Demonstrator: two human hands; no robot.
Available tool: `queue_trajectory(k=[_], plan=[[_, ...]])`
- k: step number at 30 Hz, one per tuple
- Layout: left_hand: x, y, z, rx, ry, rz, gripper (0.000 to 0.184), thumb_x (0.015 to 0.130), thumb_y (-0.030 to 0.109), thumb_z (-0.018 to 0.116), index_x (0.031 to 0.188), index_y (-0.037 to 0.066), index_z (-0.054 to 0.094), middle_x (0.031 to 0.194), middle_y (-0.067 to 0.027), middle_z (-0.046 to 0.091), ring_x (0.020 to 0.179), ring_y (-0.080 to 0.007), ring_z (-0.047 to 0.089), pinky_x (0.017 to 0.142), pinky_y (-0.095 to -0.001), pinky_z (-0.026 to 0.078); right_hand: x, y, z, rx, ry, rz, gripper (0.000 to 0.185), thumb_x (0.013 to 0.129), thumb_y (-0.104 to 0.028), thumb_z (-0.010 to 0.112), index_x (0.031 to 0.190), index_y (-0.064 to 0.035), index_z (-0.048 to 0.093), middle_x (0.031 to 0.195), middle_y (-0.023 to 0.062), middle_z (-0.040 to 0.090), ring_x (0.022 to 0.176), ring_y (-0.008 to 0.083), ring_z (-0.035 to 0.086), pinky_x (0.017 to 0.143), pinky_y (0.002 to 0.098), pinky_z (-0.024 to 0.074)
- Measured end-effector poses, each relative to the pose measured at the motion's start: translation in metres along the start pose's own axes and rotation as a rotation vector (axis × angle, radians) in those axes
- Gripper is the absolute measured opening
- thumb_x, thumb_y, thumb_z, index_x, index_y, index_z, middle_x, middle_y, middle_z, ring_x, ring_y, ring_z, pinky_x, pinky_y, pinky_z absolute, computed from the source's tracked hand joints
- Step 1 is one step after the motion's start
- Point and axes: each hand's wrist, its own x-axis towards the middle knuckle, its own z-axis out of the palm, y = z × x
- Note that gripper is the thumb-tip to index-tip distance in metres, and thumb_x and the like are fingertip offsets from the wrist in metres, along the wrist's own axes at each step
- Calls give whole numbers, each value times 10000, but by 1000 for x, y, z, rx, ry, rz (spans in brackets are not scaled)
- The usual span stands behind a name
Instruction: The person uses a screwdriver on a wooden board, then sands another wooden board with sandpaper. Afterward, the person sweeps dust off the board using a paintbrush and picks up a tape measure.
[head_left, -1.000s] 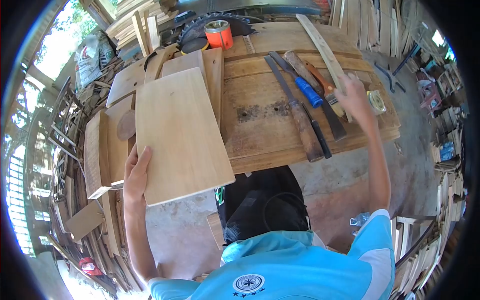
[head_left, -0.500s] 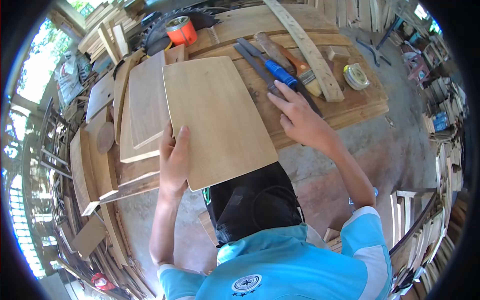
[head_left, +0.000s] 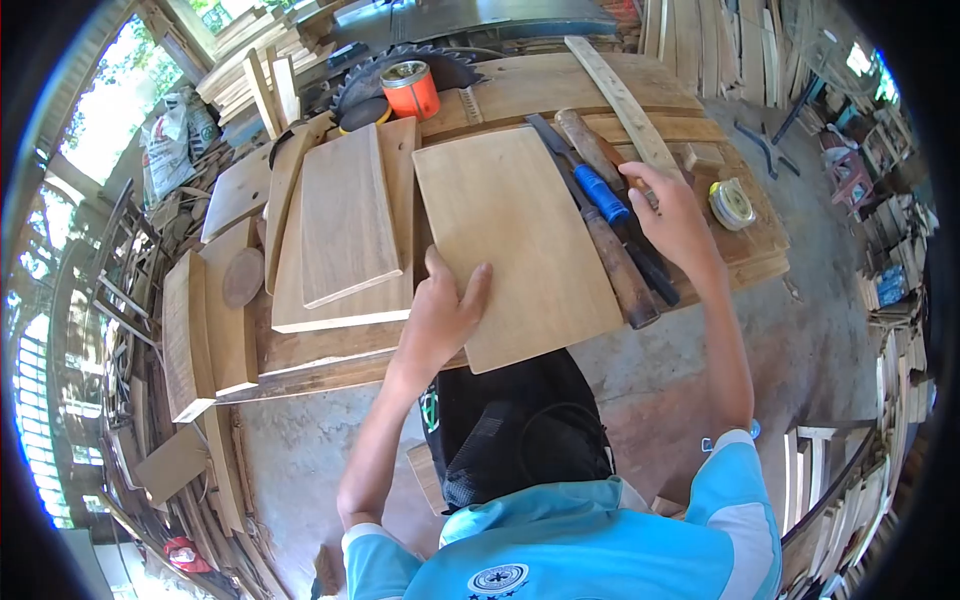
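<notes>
A smooth pale wooden board (head_left: 525, 250) lies at the front of the workbench, its lower end reaching past the bench edge. My left hand (head_left: 440, 315) holds its left edge, thumb on top and the fingers partly hidden at the side. To the right, my right hand (head_left: 675, 215) has its fingers bent around a paintbrush (head_left: 608, 151) with an orange handle; the hand covers most of the brush. Beside it are a chisel with a blue handle (head_left: 602, 194), a long dark tool with a wooden handle (head_left: 622, 270) and another wooden handle (head_left: 588, 138).
More boards (head_left: 350, 215) are stacked left of the held one. An orange can (head_left: 411, 90) stands by a toothed saw blade (head_left: 450, 67) at the back. A long wood strip (head_left: 620, 100) and a tape roll (head_left: 731, 205) lie to the right.
The board has come down onto the bench and shifted right in view, with my left hand still at its edge. My right hand has moved right, from the tool handles to the paintbrush.
</notes>
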Motion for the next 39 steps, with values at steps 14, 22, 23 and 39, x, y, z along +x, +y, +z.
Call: queue_trajectory(k=[14, 22, 23, 39], plan=[[11, 5, 11, 558, 84, 56, 620, 861, 399, 495, 1042, -189, 420, 661, -293, 574, 674, -399, 606, 561, -438, 495, -8, 60, -27, 87, -15, 388, 321, 786, -119, 581, 1089, -26, 535, 871, 162, 625, 820, 275, 608, 734, 353, 467], [-19, 13, -2, 653, 94, 305, 582, 812, 373, 574, 1205, -31, 429, 968, -236, 522, 914, -356, 543, 731, -405, 467, 33, 104, -46, -125, -89, 280, 304, 742, -94, 542, 1029, -5, 586, 885, 183, 630, 858, 298, 609, 779, 353, 469], [-23, 10, -2, 602, 116, 475, 602, 794, 370, 598, 1246, 16, 417, 1081, -224, 470, 1007, -359, 488, 806, -411, 438, 35, 101, -44, -228, -187, 225, 345, 735, -71, 540, 1072, -3, 561, 924, 185, 623, 888, 299, 600, 795, 348, 465], [-35, -18, 16, 469, 86, 577, 680, 649, 473, 667, 1224, 148, 510, 1297, -178, 370, 1226, -386, 316, 962, -495, 301, 103, 108, -59, -463, -739, 88, 395, 606, -124, 707, 972, -32, 590, 815, 112, 618, 774, 240, 596, 673, 335, 469]])
